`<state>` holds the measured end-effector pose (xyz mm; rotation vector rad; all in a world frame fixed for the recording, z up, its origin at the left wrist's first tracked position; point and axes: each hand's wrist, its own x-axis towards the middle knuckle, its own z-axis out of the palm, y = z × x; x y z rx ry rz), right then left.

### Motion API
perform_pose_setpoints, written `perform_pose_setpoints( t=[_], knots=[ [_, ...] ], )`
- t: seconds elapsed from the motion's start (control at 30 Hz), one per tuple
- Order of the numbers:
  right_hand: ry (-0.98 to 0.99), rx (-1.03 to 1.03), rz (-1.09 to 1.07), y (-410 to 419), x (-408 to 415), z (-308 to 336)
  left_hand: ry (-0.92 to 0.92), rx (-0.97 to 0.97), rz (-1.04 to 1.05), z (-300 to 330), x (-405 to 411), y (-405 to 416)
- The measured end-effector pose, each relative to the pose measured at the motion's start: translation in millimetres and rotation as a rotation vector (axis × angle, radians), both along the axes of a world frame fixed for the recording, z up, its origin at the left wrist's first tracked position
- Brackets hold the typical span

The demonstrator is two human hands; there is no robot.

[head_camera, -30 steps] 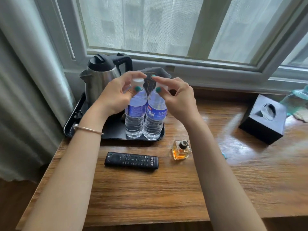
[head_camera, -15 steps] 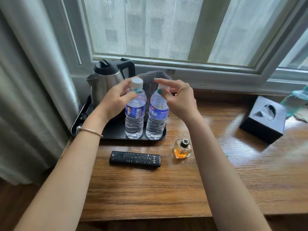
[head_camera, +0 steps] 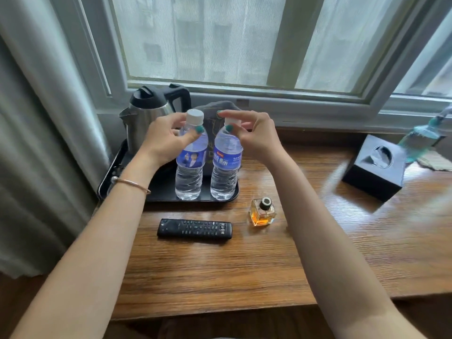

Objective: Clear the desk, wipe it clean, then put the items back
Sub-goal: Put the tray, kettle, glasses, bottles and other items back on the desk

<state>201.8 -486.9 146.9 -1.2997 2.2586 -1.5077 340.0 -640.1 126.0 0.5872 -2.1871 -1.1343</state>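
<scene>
You are working at the wooden desk (head_camera: 244,272), which is carrying everything under the window. The black tray (head_camera: 168,192) is sitting at the desk's back left corner, keeping the kettle (head_camera: 146,118) and both bottles together; the kettle is standing at the tray's back left, a grey cloth (head_camera: 215,118) behind the bottles. The black tissue box (head_camera: 374,167) is resting toward the desk's right edge.

Your left hand (head_camera: 163,140) is pinching the neck of the left water bottle (head_camera: 190,165), and your right hand (head_camera: 254,135) is pinching the cap of the right water bottle (head_camera: 226,165). Both bottles are standing upright along the tray's front edge, probably gripped high so you can set or lift them straight.

The remote (head_camera: 194,228) is lying just in front of the tray, the small perfume bottle (head_camera: 262,212) off its front right corner.
</scene>
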Motion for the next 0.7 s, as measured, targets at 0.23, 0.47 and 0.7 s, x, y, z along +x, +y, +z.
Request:
perform_pose_setpoints(
  t=[0.23,0.47,0.7],
  knots=[
    [-0.107,-0.048,0.051,0,-5,0,0.124,-0.023,0.386,-20,-18,33],
    [-0.142,-0.103,0.089,2,-4,-3,0.161,0.233,-0.041,-31,-3,9],
    [-0.118,-0.105,0.099,1,-3,-4,0.126,0.249,-0.081,-30,-1,3]
  ],
)
